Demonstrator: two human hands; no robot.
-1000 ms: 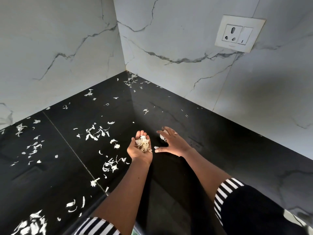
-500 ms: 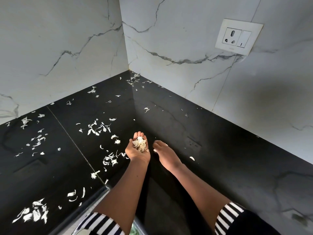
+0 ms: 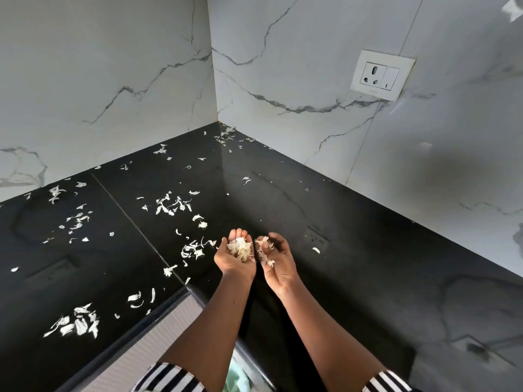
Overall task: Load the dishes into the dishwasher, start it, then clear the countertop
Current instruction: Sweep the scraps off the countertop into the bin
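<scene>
My left hand [image 3: 236, 260] is cupped palm up above the black countertop [image 3: 353, 250] and holds a small heap of pale peel scraps [image 3: 240, 247]. Right beside it, my right hand [image 3: 278, 258] is turned palm up too, with a few scraps [image 3: 264, 247] lying on its fingers and palm. The two hands nearly touch. More white scraps [image 3: 172, 206] are strewn over the left and back of the counter, with a larger cluster [image 3: 76, 323] near the front left edge and one loose scrap [image 3: 316, 250] to the right of my hands.
White marble walls meet in a corner [image 3: 216, 120] behind the counter. A wall socket with switch [image 3: 382, 75] sits on the right wall. The counter's inner front edge [image 3: 181, 299] runs below my arms, over a pale ribbed cabinet front [image 3: 147, 352].
My right hand lay palm down on the counter sweeping scraps; it has lifted, turned palm up with scraps in it and drawn in beside my left hand.
</scene>
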